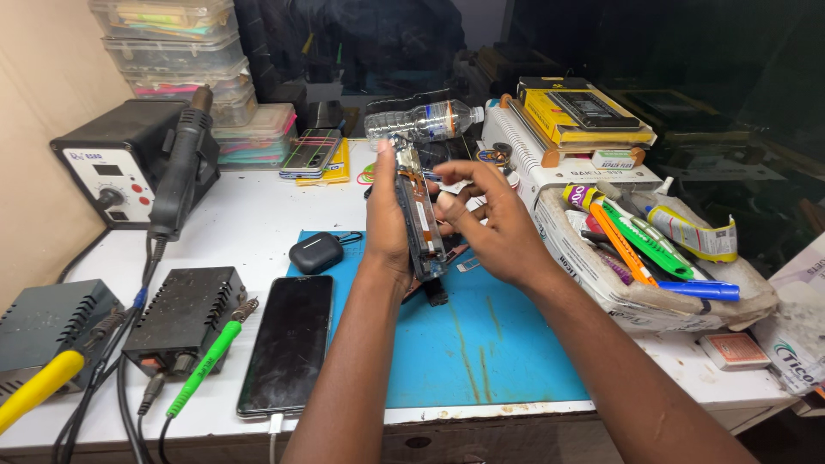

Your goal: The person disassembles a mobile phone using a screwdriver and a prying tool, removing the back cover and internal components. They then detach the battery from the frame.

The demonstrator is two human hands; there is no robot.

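My left hand [388, 225] grips one opened phone [419, 215], held on edge above the far edge of the blue mat [481, 352]. My right hand [494, 225] touches its exposed side, fingers curled, thumb and forefinger near its top. One intact phone [286, 344] lies at the desk's near edge, left of the mat, with one earbud case [315, 253] beyond it. One bottle [421, 120] lies toward the far edge.
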